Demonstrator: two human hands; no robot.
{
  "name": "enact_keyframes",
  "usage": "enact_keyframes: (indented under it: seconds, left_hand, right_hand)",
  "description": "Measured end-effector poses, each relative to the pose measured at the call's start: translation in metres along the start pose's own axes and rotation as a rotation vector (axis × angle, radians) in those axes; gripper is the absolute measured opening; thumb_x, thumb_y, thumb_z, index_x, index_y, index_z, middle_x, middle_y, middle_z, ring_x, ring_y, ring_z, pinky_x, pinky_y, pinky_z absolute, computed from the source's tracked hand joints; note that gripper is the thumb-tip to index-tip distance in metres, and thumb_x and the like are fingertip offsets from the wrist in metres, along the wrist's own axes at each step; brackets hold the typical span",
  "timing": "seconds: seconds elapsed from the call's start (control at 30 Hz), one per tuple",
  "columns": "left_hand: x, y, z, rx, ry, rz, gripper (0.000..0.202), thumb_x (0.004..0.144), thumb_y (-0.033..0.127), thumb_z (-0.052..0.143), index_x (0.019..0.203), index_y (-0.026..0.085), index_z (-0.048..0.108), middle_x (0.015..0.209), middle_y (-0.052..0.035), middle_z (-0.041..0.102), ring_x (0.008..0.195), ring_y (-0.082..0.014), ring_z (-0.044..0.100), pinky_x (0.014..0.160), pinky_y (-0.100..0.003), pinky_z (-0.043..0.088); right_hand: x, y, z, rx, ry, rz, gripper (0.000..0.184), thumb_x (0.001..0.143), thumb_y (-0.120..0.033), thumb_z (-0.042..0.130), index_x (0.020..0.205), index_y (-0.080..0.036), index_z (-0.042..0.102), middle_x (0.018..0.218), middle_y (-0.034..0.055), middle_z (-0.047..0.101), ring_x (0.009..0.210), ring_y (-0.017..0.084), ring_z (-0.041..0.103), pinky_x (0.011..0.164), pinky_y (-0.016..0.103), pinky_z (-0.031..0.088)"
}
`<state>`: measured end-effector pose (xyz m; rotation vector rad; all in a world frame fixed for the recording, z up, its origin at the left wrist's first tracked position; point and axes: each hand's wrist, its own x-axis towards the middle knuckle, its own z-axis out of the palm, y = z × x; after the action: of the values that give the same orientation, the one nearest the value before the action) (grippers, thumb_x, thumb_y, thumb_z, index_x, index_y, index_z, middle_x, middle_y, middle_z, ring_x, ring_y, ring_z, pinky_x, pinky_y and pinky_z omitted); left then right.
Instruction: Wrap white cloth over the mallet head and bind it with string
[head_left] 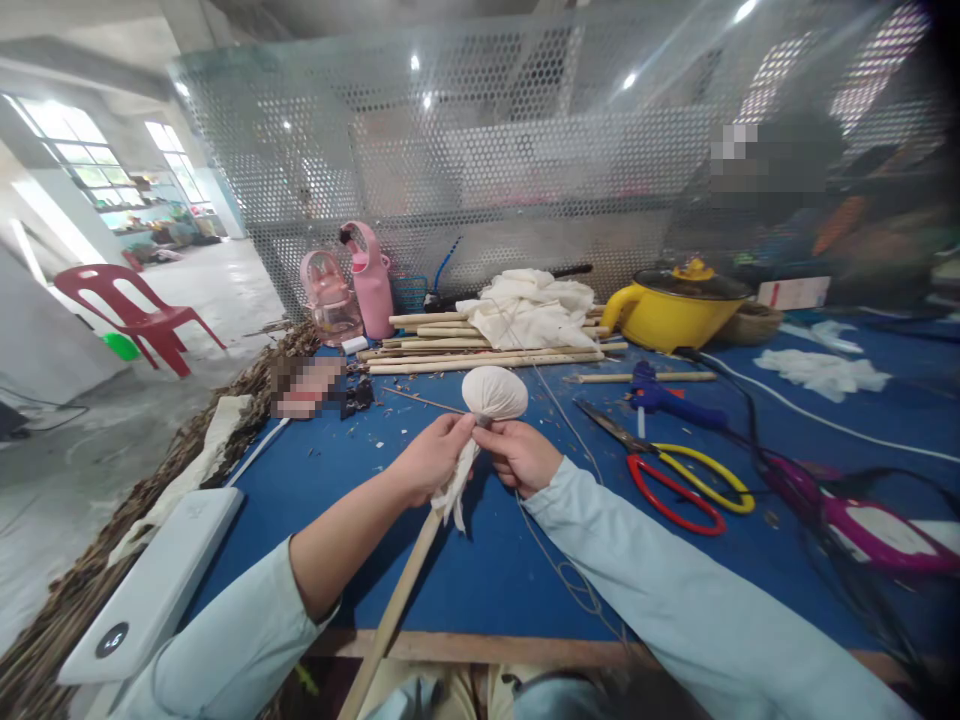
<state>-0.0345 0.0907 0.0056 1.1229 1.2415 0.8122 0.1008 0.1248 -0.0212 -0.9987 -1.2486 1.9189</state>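
A wooden stick (405, 585) slants up from my lap over the table's front edge. Its far end carries a round head covered in white cloth (495, 392), gathered at the neck, with loose cloth tails hanging down the stick. My left hand (436, 458) is closed around the stick just below the head, thumb at the neck. Pressed against the same neck, my right hand (523, 458) is closed in a pinch where a grey winding shows. A thin cord (559, 570) trails from under the right hand toward the table's front edge.
Scissors (660, 465) with red and yellow handles, a blue glue gun (675, 402) and cables lie to the right. Behind are wooden sticks (487, 360), white cloth (529, 308), a yellow pot (675, 310) and a pink bottle (371, 290). A white power bank (161, 580) lies left.
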Motion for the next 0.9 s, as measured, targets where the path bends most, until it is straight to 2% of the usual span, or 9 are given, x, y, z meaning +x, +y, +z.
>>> enact_keyframes:
  seconds: [0.13, 0.4, 0.47, 0.57, 0.67, 0.73, 0.8, 0.9]
  left_hand:
    - [-0.011, -0.003, 0.002, -0.085, -0.113, -0.029, 0.036, 0.081, 0.054, 0.047, 0.090, 0.019, 0.042, 0.066, 0.0057, 0.044, 0.040, -0.0024, 0.034, 0.037, -0.015, 0.027]
    - [-0.015, -0.015, 0.001, 0.188, 0.022, 0.090, 0.039, 0.082, 0.057, 0.039, 0.073, 0.019, 0.041, 0.056, 0.0058, 0.040, 0.044, -0.0057, 0.036, 0.041, -0.019, 0.028]
    - [-0.015, -0.014, -0.003, 0.195, 0.013, 0.105, 0.041, 0.081, 0.057, 0.041, 0.072, 0.018, 0.043, 0.056, 0.0046, 0.044, 0.045, -0.0067, 0.040, 0.043, -0.019, 0.031]
    - [-0.015, -0.008, -0.011, 0.057, -0.038, 0.021, 0.039, 0.080, 0.055, 0.045, 0.076, 0.017, 0.048, 0.060, 0.0020, 0.051, 0.049, -0.0086, 0.046, 0.046, -0.020, 0.036]
    - [-0.014, -0.002, -0.015, -0.132, -0.068, -0.106, 0.032, 0.078, 0.048, 0.050, 0.082, 0.017, 0.051, 0.065, 0.0000, 0.055, 0.053, -0.0114, 0.052, 0.049, -0.024, 0.042]
    - [-0.013, 0.001, -0.014, -0.156, -0.078, -0.150, 0.025, 0.075, 0.039, 0.056, 0.087, 0.017, 0.053, 0.065, -0.0004, 0.057, 0.055, -0.0130, 0.055, 0.050, -0.025, 0.044]
    - [-0.013, 0.000, -0.012, -0.131, -0.056, -0.152, 0.025, 0.072, 0.029, 0.058, 0.093, 0.018, 0.053, 0.061, 0.0007, 0.056, 0.052, -0.0123, 0.055, 0.049, -0.023, 0.043]
    - [-0.013, -0.005, -0.012, -0.067, -0.021, -0.109, 0.031, 0.070, 0.022, 0.058, 0.100, 0.017, 0.050, 0.058, 0.0027, 0.055, 0.048, -0.0099, 0.052, 0.047, -0.020, 0.040]
  right_hand:
    - [0.000, -0.003, 0.001, 0.000, 0.038, -0.032, 0.037, 0.059, -0.044, 0.072, 0.072, -0.016, 0.052, 0.033, -0.0129, 0.025, 0.028, 0.002, 0.013, 0.028, 0.016, 0.006]
    - [0.000, -0.001, 0.003, -0.028, 0.111, -0.054, 0.036, 0.059, -0.045, 0.071, 0.063, -0.017, 0.049, 0.034, -0.0124, 0.023, 0.029, 0.002, 0.014, 0.029, 0.017, 0.007]
    - [0.000, -0.001, 0.003, -0.021, 0.118, -0.059, 0.037, 0.059, -0.046, 0.071, 0.064, -0.017, 0.048, 0.034, -0.0127, 0.023, 0.029, 0.002, 0.014, 0.029, 0.016, 0.007]
    - [0.001, 0.000, 0.001, 0.015, 0.119, -0.050, 0.039, 0.059, -0.045, 0.071, 0.062, -0.019, 0.043, 0.034, -0.0134, 0.021, 0.029, 0.002, 0.013, 0.028, 0.016, 0.006]
    - [0.003, 0.001, -0.001, 0.038, 0.105, -0.053, 0.039, 0.059, -0.044, 0.071, 0.063, -0.019, 0.042, 0.035, -0.0137, 0.021, 0.029, 0.001, 0.012, 0.028, 0.015, 0.006]
    - [0.003, 0.001, -0.001, 0.034, 0.098, -0.061, 0.037, 0.060, -0.045, 0.070, 0.065, -0.018, 0.045, 0.035, -0.0136, 0.021, 0.028, 0.002, 0.012, 0.028, 0.016, 0.006]
    - [0.003, 0.002, -0.002, 0.030, 0.091, -0.071, 0.036, 0.061, -0.045, 0.069, 0.065, -0.018, 0.046, 0.034, -0.0134, 0.022, 0.028, 0.002, 0.013, 0.028, 0.016, 0.006]
    - [0.003, 0.002, -0.001, 0.028, 0.089, -0.070, 0.036, 0.061, -0.044, 0.069, 0.064, -0.018, 0.046, 0.034, -0.0133, 0.021, 0.028, 0.002, 0.013, 0.028, 0.016, 0.005]
